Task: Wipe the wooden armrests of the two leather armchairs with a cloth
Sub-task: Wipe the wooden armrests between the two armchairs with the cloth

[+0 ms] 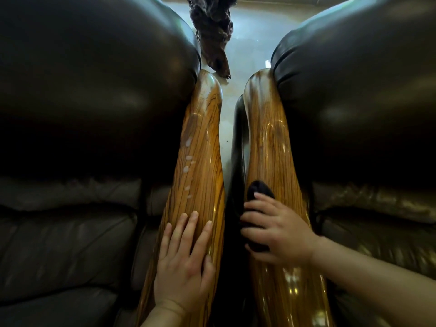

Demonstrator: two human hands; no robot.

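where fingers (253, 217) curl — cloth (258, 192) beneath.

Dim, glossy glare, strong fisheye distortion

My left hand (182, 263) lies flat, palm down, fingers stretched forward and slightly spread, thumb tucked along the right side, the wrist coming up from the bottom edge. My right hand (278, 230) is turned leftward, fingers curled and pressing down around a dark cloth (258, 197), with my bare forearm reaching in from the lower right corner.
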